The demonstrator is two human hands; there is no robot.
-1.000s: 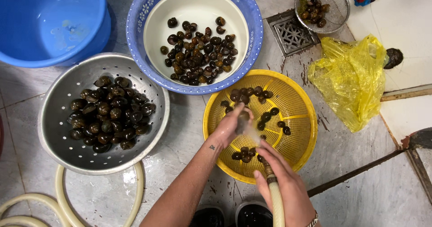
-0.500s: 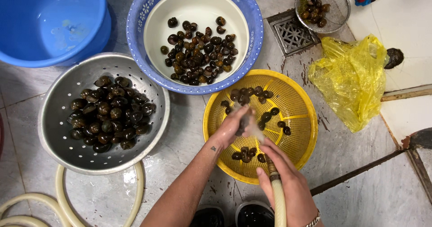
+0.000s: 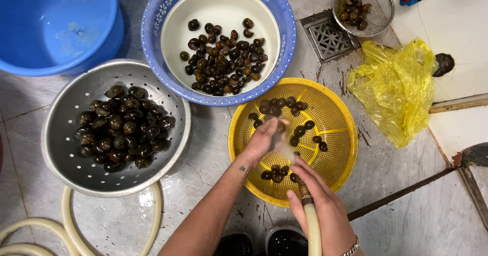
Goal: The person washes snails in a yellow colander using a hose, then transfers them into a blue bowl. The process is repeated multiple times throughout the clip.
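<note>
My left hand [image 3: 263, 140] is closed around a dark snail over the yellow perforated basket [image 3: 339, 115], where several more snails lie. My right hand [image 3: 321, 205] grips the nozzle end of a cream hose [image 3: 312, 230] and aims a spray of water at the left hand's fingers. The snail in the left hand is mostly hidden by the fingers and the spray.
A metal colander [image 3: 61, 129] full of snails sits to the left. A blue-rimmed white bowl [image 3: 284, 42] of snails is behind the basket, next to a blue bucket [image 3: 61, 27]. A floor drain [image 3: 328, 35], a small wire strainer [image 3: 378, 4] and a yellow plastic bag [image 3: 396, 91] are at right. Hose loops [image 3: 71, 230] lie at lower left.
The left hand has shifted slightly within the basket while the water spray keeps hitting it. The right hand and hose stay in about the same place.
</note>
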